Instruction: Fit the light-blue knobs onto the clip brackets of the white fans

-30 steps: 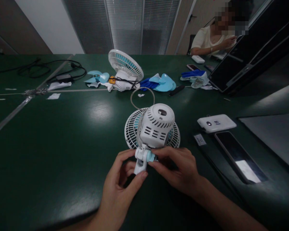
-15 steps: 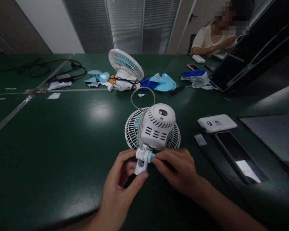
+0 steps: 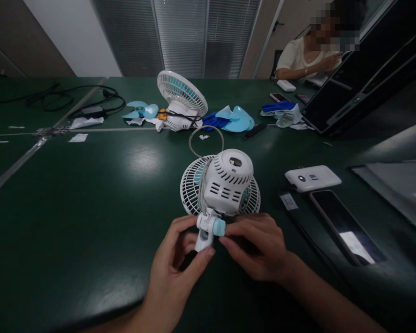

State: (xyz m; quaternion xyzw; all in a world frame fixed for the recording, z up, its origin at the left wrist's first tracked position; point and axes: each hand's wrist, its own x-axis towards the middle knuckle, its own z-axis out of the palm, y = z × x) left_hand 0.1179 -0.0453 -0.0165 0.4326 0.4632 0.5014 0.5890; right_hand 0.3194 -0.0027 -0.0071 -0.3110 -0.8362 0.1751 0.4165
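A small white fan [image 3: 225, 185] with a round grille and light blue blades lies face down on the dark green table [image 3: 90, 208]. My left hand [image 3: 176, 263] grips the white neck bracket at the fan's base between thumb and fingers. My right hand [image 3: 254, 245] pinches the light blue knob [image 3: 217, 226] on the side of that bracket. A thin wire ring [image 3: 205, 141] lies just beyond the fan.
A second white fan [image 3: 182, 99] lies farther back among loose blue blades [image 3: 140, 110], blue gloves [image 3: 277, 106] and black cables [image 3: 72, 99]. A white device [image 3: 312, 178] and a phone [image 3: 345, 226] lie at right. Another person [image 3: 308, 55] sits at the far right.
My right fingers have shifted slightly on the blue knob. The fan and my left hand stay where they were. The pale panel at the right edge has moved.
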